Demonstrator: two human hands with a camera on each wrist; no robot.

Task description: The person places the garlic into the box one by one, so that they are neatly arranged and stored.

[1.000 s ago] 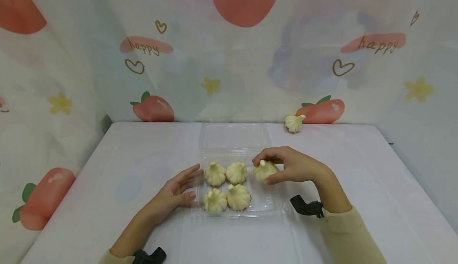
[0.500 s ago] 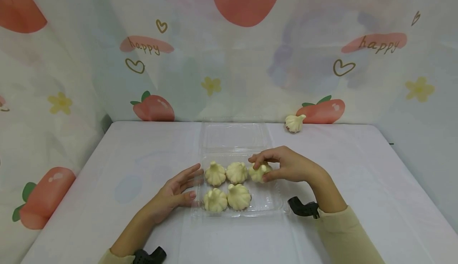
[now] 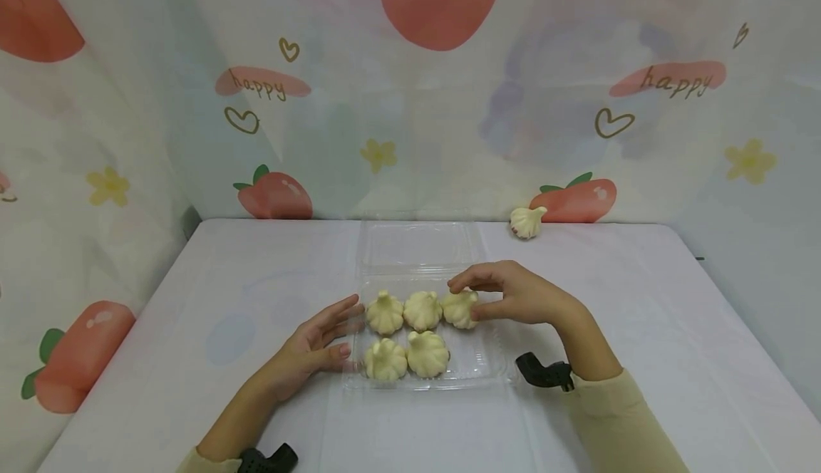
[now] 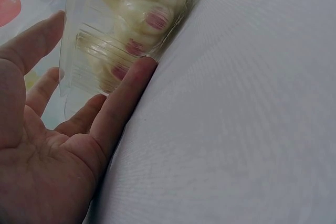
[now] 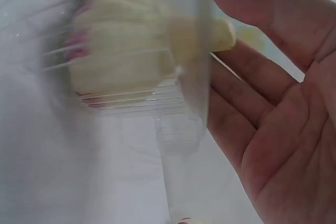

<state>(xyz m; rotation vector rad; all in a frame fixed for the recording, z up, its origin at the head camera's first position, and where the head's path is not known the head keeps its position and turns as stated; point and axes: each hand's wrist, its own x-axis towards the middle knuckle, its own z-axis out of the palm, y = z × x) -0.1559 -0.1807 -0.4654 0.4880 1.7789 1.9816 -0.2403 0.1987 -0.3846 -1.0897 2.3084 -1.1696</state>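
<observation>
A clear plastic clamshell box [image 3: 474, 362] lies open on the table with several pale garlic bulbs in it, three in the back row and two in front. My right hand [image 3: 526, 298] hovers at the back right bulb [image 3: 459, 310], its thumb and fingers spread around it. In the right wrist view, the stem of this garlic bulb [image 5: 223, 35] rises above the box wall, with a gap to the thumb. My left hand [image 3: 308, 348] rests against the box's left side, fingers extended. In the left wrist view, its fingertips [image 4: 142, 66] touch the clear wall.
The box's raised lid [image 3: 420, 245] extends toward the back of the table. One more garlic bulb [image 3: 527, 222] sits at the table's back edge, right of the lid. A patterned cloth [image 3: 410, 102] hangs behind the white-covered table [image 3: 276, 266].
My right hand has moved left with a garlic bulb, set it down at the back right of the box, and loosened its fingers. My left hand has stayed in place.
</observation>
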